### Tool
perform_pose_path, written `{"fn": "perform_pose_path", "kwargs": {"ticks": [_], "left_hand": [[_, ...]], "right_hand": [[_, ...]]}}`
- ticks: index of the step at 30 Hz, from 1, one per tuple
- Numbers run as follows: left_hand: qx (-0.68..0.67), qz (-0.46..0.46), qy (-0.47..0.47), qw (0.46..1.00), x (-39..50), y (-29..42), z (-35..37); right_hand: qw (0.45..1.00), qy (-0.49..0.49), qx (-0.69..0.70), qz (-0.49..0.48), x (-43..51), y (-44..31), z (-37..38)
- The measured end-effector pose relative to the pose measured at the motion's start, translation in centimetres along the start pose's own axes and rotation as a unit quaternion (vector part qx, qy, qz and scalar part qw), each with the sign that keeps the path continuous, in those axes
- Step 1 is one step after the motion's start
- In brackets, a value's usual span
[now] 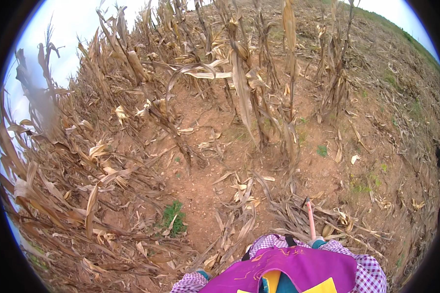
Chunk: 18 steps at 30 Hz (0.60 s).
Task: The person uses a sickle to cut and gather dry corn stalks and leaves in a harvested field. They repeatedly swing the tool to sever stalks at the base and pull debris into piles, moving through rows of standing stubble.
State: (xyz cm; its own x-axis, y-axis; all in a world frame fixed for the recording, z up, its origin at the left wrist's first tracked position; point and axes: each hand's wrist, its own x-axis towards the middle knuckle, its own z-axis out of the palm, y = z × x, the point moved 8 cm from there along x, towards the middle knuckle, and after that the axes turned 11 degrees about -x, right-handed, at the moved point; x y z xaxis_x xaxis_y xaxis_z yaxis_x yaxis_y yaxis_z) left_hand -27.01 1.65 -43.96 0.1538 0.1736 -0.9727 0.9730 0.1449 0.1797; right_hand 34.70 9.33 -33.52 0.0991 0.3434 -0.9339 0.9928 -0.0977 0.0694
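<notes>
My right hand [317,240], in a pale glove with a teal cuff, grips the lower end of a straight pinkish tool handle [311,220]. The handle points away from me. Its dark tip, possibly with a thin blade beside it, lies over a heap of cut dry cornstalks [291,214]. At the bottom edge, my left hand [207,274] is only partly visible beyond a checked sleeve. It is close to dry corn leaves [212,260], and its fingers are hidden. Standing withered corn plants [260,121] rise ahead of me.
Dense dry corn [80,175] stands and leans on the left. Reddish bare soil [198,199] runs between the rows, with a green weed [173,219] in it. Flattened stalks [407,95] cover the slope on the right. A purple garment [289,262] fills the bottom.
</notes>
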Motion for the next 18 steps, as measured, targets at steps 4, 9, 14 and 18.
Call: {"fn": "perform_pose_path", "kwargs": {"ticks": [4, 9, 14, 18], "left_hand": [[-0.024, -0.081, 0.047, 0.995, -3.8, 1.5, -2.4], [-0.052, -0.22, 0.155, 0.962, -14.0, 3.9, -9.6], [-0.027, -0.298, 0.239, 0.924, -22.5, 7.8, -20.4], [0.182, -0.247, 0.405, 0.861, -23.9, 12.3, -31.0]], "right_hand": [[0.998, -0.041, 0.034, 0.028, 0.1, 1.2, 1.4], [0.987, 0.004, 0.13, 0.095, 5.5, 4.1, 4.4], [0.942, 0.049, 0.294, 0.158, 11.6, 6.0, 8.2], [0.918, 0.045, 0.362, 0.155, 12.2, 5.5, 8.7]]}}
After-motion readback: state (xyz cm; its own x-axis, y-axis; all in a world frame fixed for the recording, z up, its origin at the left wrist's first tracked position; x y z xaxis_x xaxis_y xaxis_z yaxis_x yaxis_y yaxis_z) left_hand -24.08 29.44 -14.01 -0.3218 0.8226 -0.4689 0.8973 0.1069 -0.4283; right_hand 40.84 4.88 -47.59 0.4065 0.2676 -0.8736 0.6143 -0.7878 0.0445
